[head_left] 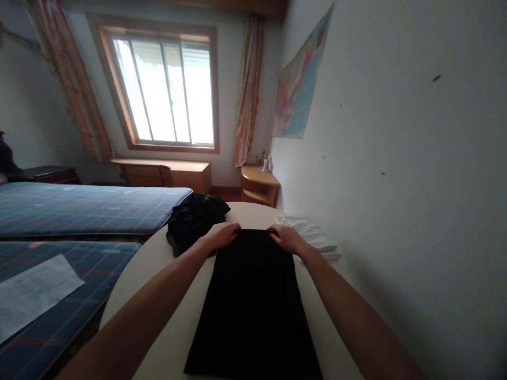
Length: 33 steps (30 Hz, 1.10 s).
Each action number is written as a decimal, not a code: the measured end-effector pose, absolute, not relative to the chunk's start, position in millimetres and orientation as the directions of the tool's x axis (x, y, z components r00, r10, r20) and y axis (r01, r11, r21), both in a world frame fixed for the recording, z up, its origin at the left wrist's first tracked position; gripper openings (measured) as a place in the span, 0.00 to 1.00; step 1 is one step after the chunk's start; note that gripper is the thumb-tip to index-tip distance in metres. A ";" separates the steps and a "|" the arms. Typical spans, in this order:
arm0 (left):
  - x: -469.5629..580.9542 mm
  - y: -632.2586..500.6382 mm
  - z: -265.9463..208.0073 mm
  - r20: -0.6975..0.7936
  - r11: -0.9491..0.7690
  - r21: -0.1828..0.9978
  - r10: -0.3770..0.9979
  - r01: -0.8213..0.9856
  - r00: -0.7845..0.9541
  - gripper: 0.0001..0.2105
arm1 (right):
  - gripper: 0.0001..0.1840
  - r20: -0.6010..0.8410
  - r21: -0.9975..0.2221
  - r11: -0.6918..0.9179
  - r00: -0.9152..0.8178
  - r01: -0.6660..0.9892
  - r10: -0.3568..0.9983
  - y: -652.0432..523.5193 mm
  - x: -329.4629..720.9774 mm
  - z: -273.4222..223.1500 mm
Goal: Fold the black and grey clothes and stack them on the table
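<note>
A black garment (255, 306) lies flat and smooth on a pale round table (158, 311), its narrower end away from me; whether it is a shirt or another kind cannot be made out. My left hand (222, 234) pinches its far left corner, and my right hand (287, 237) pinches the far right corner. The far edge runs straight between both hands. Just beyond my left hand sits a crumpled pile of black clothing (194, 219). Beside my right hand, a stack of folded white clothing (315, 235) rests near the wall.
Two plaid mattresses (91, 208) stand left of the table, the nearer one with a printed paper sheet (37, 293) on it. A white wall (404, 221) rises close on the right. A wooden desk (186, 171) and a corner shelf (259, 179) stand beyond the table, below the window (170, 89).
</note>
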<state>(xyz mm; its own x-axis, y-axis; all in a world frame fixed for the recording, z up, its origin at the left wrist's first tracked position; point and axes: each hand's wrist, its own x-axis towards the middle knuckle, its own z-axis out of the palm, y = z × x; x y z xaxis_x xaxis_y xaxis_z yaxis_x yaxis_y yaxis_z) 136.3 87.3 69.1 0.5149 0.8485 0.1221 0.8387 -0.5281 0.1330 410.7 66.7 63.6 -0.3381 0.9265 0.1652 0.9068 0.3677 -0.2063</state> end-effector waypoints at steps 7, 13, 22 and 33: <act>135.4 98.1 6.5 0.116 -0.418 0.209 0.908 0.884 0.403 0.16 | 0.22 0.091 -0.228 0.297 -0.283 0.927 0.955 73.9 412.0 8.3; 146.1 87.6 10.4 0.212 -0.355 0.211 0.926 0.911 0.311 0.19 | 0.20 0.157 -0.205 0.232 -0.202 0.951 0.967 69.1 401.3 7.1; 181.1 43.2 -22.4 0.182 -0.371 0.193 0.923 0.909 0.338 0.25 | 0.32 0.127 -0.185 0.222 -0.200 0.957 0.971 36.9 364.4 -22.6; 178.7 35.2 -28.7 0.131 -0.310 0.170 0.948 0.935 0.290 0.29 | 0.38 0.114 -0.205 0.229 -0.209 0.952 0.971 28.3 367.6 -28.8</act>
<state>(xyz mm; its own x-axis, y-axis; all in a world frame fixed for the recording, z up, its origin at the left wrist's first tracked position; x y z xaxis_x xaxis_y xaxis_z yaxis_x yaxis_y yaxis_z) 178.7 35.2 -28.7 0.2904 0.9479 0.1310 0.9353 -0.3101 0.1704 367.6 28.3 -28.8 -0.2093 0.9712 0.1136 0.9515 0.2291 -0.2053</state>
